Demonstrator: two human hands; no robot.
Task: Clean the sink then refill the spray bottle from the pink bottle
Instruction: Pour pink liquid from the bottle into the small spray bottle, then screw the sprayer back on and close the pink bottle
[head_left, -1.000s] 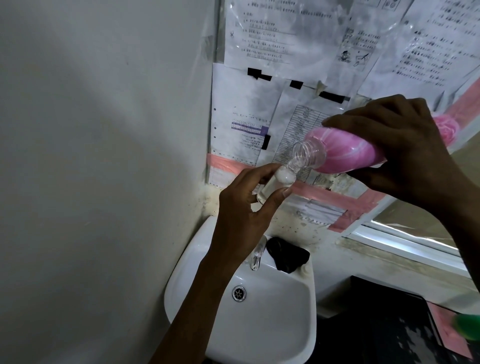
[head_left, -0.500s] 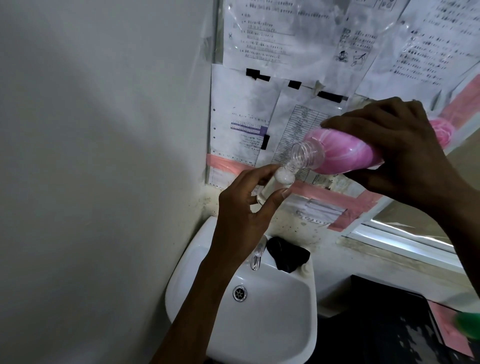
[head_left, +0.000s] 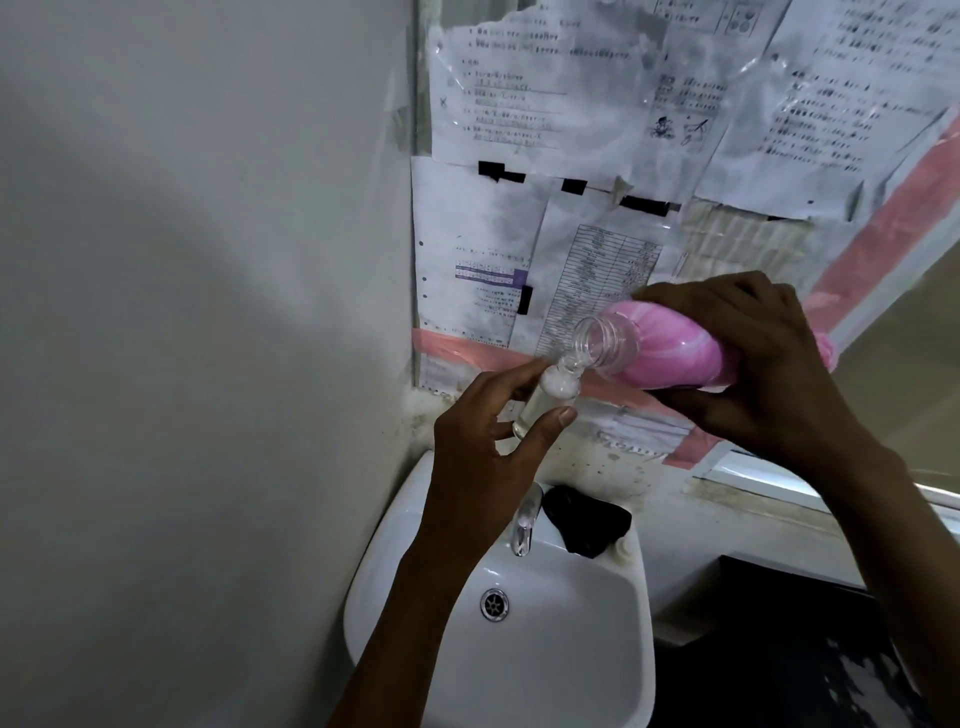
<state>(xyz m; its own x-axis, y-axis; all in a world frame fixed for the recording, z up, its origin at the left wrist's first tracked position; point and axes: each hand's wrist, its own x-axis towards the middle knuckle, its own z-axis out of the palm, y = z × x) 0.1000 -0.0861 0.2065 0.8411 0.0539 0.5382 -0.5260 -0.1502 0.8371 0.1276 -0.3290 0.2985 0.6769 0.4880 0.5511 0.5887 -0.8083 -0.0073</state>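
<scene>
Spray bottle (head_left: 540, 397) pinched upright in the left hand (head_left: 483, 467) over the sink (head_left: 379, 571) to catch spills; right hand (head_left: 763, 364) wraps the tilted pink bottle (head_left: 670, 353), mouth meeting neck

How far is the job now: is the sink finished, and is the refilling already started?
The sink basin looks white and bare, so cleaning seems done, though a dark cloth lies on its rim. Refilling is in hand: the right hand tips the uncapped pink bottle onto the mouth of the small clear spray bottle, held by the left hand. Left: finish filling; neither bottle's cap is visible.
</scene>
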